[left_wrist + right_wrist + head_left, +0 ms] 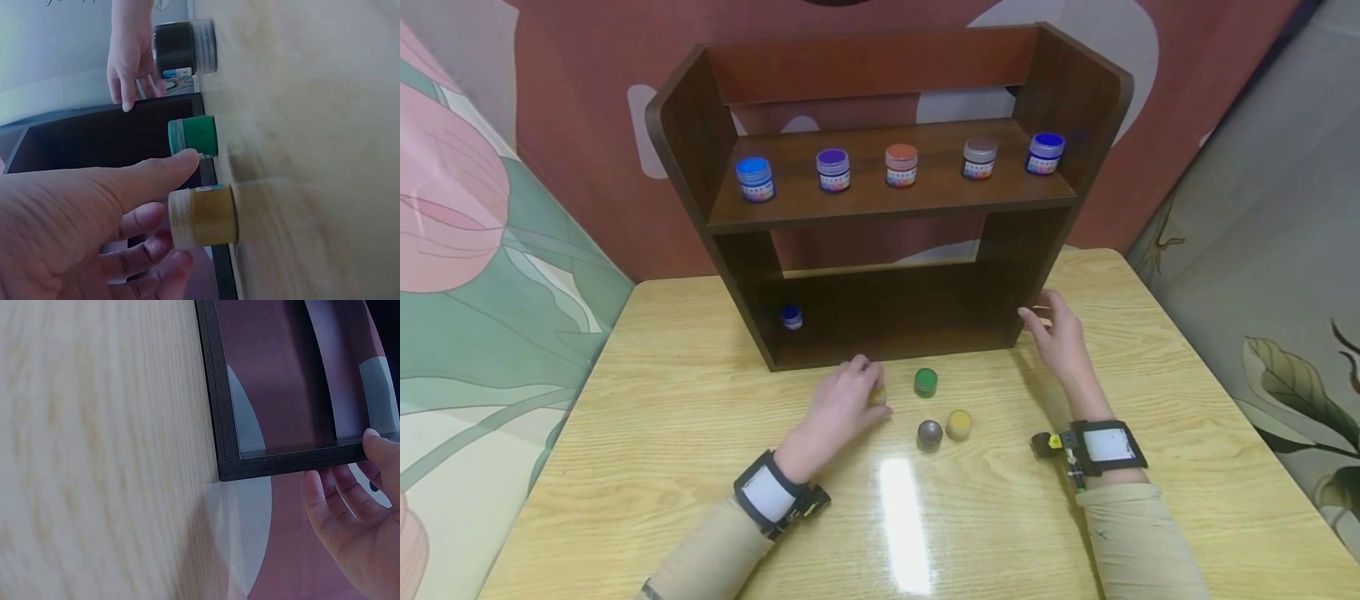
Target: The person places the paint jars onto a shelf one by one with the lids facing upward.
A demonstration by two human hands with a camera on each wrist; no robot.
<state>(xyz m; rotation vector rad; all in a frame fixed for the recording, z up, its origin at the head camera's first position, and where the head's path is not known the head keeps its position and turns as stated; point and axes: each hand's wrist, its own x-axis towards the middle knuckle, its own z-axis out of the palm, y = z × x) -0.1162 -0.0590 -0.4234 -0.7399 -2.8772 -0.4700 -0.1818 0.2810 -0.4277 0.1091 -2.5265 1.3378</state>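
My left hand (844, 400) is around a small yellow paint jar (215, 215) standing on the table. In the left wrist view the thumb is spread above it, apart from its ribbed lid, and the fingers are bent behind; contact is unclear. A green paint jar (926, 382) stands just beyond. Nearer lie a dark grey jar (929, 435), its ribbed lid toward the table, and a second yellow jar (958, 425). My right hand (1060, 340) pinches the right side panel of a dark brown wooden shelf (281, 461), thumb on the panel's edge and fingers outside.
Several paint jars stand in a row on the shelf's upper board (865, 204), among them an orange-red jar (902, 165). One dark blue jar (792, 317) is at the lower left. The wood-grain table (647, 433) meets patterned fabric at its sides and back.
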